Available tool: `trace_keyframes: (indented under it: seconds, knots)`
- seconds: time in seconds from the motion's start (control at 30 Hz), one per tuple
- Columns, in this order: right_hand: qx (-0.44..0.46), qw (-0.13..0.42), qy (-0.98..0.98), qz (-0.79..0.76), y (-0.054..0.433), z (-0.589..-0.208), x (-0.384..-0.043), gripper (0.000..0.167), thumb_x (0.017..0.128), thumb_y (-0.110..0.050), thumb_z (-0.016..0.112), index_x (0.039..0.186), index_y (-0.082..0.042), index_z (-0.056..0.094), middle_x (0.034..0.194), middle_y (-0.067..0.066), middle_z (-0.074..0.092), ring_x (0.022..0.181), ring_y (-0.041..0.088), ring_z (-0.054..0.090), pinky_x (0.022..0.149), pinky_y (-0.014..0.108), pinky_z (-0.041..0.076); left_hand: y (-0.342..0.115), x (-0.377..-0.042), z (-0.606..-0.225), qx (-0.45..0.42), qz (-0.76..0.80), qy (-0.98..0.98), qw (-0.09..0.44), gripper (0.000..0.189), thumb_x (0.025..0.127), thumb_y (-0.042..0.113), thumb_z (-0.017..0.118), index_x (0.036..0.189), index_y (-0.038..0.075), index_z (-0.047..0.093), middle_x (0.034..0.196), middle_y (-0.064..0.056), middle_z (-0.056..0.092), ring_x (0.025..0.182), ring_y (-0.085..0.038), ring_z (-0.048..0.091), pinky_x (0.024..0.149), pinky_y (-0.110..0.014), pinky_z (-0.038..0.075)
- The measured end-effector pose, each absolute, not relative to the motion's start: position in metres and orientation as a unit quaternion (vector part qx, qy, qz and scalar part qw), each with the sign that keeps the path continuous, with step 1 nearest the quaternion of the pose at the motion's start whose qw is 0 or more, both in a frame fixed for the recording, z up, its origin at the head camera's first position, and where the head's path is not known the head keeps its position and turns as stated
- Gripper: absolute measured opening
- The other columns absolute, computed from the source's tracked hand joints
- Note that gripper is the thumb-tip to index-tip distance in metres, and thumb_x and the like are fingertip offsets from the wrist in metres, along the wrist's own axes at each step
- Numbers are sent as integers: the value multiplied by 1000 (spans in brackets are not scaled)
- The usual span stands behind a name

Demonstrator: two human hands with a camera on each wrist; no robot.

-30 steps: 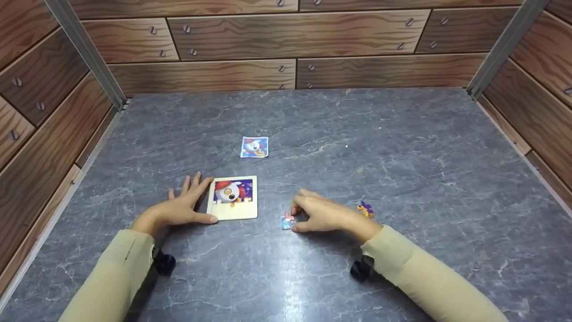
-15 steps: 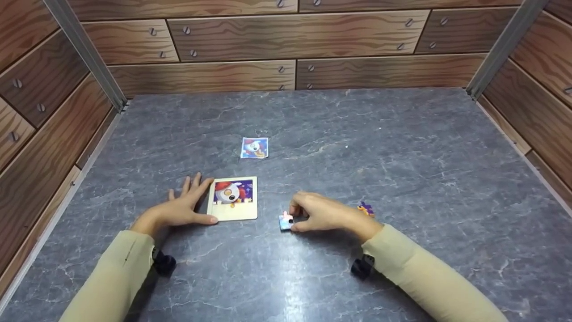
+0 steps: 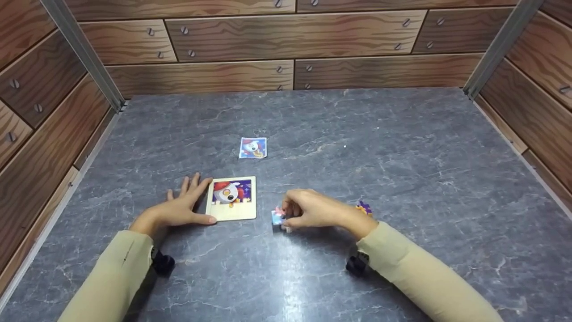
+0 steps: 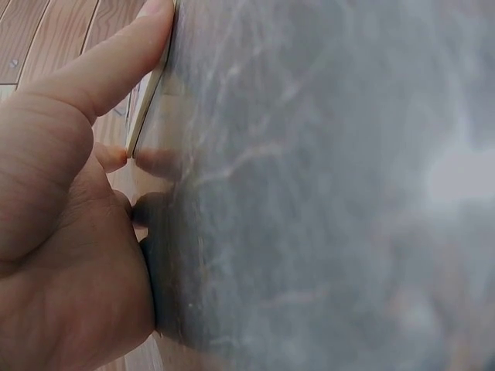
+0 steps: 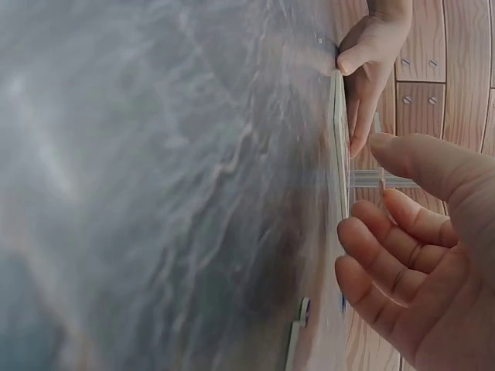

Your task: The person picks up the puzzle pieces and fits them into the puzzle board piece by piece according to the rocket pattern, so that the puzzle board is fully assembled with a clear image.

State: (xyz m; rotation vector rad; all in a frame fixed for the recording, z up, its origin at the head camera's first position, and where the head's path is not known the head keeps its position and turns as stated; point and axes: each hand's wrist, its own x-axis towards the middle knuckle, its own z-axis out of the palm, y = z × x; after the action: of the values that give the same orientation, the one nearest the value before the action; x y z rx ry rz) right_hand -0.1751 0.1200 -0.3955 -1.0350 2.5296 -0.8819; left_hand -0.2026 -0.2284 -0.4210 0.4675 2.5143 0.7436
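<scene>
My left hand (image 3: 179, 210) lies with fingers spread along the left side of a pale, framed jigsaw puzzle board (image 3: 232, 213). Its thumb and index fingertip touch the board's left corners. The upper part of the board shows a cartoon picture in purple, red and white; the lower part is bare. To the right of the board, my right hand (image 3: 315, 211) pinches a light blue and pink puzzle piece (image 3: 277, 218) between thumb and index finger, just above the table. The right wrist view shows this piece (image 5: 382, 184) edge-on, the other fingers loosely curled.
A purple and orange puzzle piece (image 3: 364, 208) lies beyond my right wrist, partly hidden by it. Behind the board is a small picture card (image 3: 253, 147) with a similar cartoon. Wood-patterned walls (image 3: 286, 38) enclose the grey marbled table (image 3: 402, 147) at the back and sides.
My right hand has turned the light blue and pink piece, lifted it off the table and moved it left towards the board. The left hand stays at the board.
</scene>
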Motion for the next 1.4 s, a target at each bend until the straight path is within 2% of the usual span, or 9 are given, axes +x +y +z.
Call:
trace_keyframes:
  seconds: [0.33, 0.73, 1.0, 1.4]
  knots:
    - [-371, 126, 854, -344, 104, -393, -177, 27, 78, -13, 74, 97, -2, 58, 88, 7, 64, 77, 17, 60, 69, 24, 51, -228, -203, -420, 171, 272, 916, 240, 109, 76, 57, 67, 151, 20, -2, 150, -15, -24, 133, -35, -28, 94, -64, -22]
    - [-385, 97, 840, -370, 82, -393, -181, 27, 78, -12, 74, 98, -2, 59, 87, 6, 64, 75, 15, 60, 67, 23, 51, -229, -202, -421, 173, 274, 916, 236, 109, 75, 58, 68, 151, 21, -1, 151, -14, -23, 133, -35, -28, 94, -65, -21]
    - [-381, 97, 837, -381, 65, -391, -185, 26, 77, -13, 74, 96, -3, 58, 85, 4, 63, 73, 11, 58, 66, 21, 50, -229, -203, -421, 167, 271, 918, 239, 110, 74, 58, 68, 151, 21, -1, 151, -13, -24, 133, -34, -28, 95, -63, -22]
    - [-384, 87, 830, -395, 45, -396, -196, 26, 78, -12, 74, 96, 0, 58, 86, 7, 62, 73, 15, 59, 65, 21, 49, -229, -203, -422, 171, 265, 920, 231, 109, 75, 56, 68, 151, 19, 0, 150, -17, -22, 132, -37, -27, 93, -66, -22]
